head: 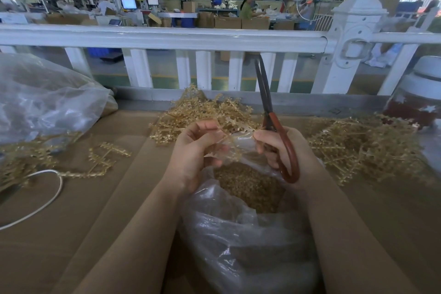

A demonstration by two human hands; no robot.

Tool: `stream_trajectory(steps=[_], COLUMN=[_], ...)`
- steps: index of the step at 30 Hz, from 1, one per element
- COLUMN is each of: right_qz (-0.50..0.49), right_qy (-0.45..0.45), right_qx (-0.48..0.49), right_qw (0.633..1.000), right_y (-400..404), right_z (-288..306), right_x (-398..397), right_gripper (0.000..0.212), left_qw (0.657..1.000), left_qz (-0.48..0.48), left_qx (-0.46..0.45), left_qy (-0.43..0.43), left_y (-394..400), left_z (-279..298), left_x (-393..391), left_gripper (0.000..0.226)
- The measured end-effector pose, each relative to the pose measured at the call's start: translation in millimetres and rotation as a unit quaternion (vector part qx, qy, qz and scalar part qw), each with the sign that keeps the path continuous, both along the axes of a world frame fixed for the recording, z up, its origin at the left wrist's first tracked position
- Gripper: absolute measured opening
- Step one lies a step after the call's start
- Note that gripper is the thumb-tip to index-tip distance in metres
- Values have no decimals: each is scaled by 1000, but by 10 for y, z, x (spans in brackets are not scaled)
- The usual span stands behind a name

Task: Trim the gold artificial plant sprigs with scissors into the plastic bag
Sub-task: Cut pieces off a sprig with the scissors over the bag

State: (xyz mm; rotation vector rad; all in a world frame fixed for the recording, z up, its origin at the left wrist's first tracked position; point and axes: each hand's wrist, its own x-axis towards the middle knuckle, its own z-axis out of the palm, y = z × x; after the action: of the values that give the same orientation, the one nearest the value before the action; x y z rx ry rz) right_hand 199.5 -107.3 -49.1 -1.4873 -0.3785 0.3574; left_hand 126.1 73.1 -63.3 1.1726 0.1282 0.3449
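Gold sprig [239,126] is pinched by left hand [198,150] fingertips, above the plastic bag [238,234]; at 3 o'clock, right hand [281,148] grips red-handled scissors [274,124], blades nearly closed.

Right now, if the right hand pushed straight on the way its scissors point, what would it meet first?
The right hand holds the scissors with blades closed, pointing up and away. Their tips overlap the white railing in the picture, so the rail would probably be met first, though depth is unclear.
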Motion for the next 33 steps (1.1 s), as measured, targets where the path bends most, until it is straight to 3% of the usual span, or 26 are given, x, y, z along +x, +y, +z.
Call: stream_trajectory(steps=[3,6,9,12,16,18,22,25,27,30,33], right_qz=[-5,-8,2,7,9,15,16,46,86,167,262], right_qy=[16,17,14,0,-10,-15,-13,-28,-47,-74,-103], right_qx=[15,-1,-12,-27,-12,17,78,85,80,61,33], right_qw=[1000,1000,1000,1000,1000,1000,997,995,992,981,959], right_y=[-10,-11,1,18,10,-9,-37,-54,-65,-78,-79], right_z=[5,11,9,-3,-18,-37,-40,-30,-29,-29,-43], right_x=[0,16,14,19,39,32,27,25,15,32,59], right_gripper=[17,19,22,34,24,31,28,25,24,21,23], left_qw=[998,989,973,953,945,956,989,989,985,981,979], left_qz=[39,88,68,24,-2,19,106,143,137,114,139], left_qx=[-17,101,205,296,327,291,98,-26,-94,-148,-133], left_qy=[-35,-63,-84,-57,-23,-28,16,40,43,54,74], left_y=[24,45,6,-77,-153,-153,-73,-33,-33,-52,-76], left_z=[5,39,82,106,83,81,100,120,139,156,134], left_x=[12,-12,-45,-38,-34,-38,-19,-14,-22,-11,26], left_gripper=[29,41,44,35,8,11,17,36,30,23,22])
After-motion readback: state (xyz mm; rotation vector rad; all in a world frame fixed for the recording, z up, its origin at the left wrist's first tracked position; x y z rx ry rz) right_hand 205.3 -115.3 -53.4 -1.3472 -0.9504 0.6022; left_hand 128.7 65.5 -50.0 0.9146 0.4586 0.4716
